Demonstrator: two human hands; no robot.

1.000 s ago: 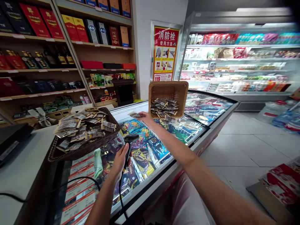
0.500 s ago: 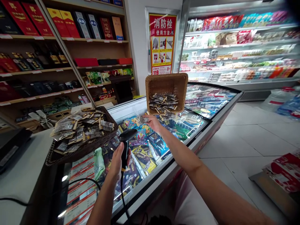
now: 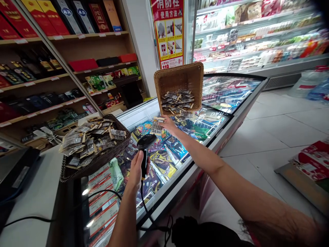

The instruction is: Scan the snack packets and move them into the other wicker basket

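My left hand (image 3: 137,166) is wrapped round the handle of a black barcode scanner (image 3: 146,142), its head pointing up and its cable hanging down. Out ahead, my right hand (image 3: 168,124) pinches a small snack packet (image 3: 157,126) with a printed label, just below the front of a tan wicker basket (image 3: 179,77). That basket is tilted toward me and has several similar packets (image 3: 177,100) inside. To the left, a dark brown wicker basket (image 3: 96,164) is heaped with more of these packets (image 3: 89,137).
Both baskets rest on a chest freezer (image 3: 185,175) whose glass top shows bagged frozen goods. A counter (image 3: 46,178) with a black device (image 3: 17,168) is at left. Shelves (image 3: 102,36) stand behind; a red carton (image 3: 312,159) sits on the floor at right.
The view has tipped down and shifted slightly. The packet in my right hand has turned so its printed label faces me more fully. My left hand still holds the scanner.
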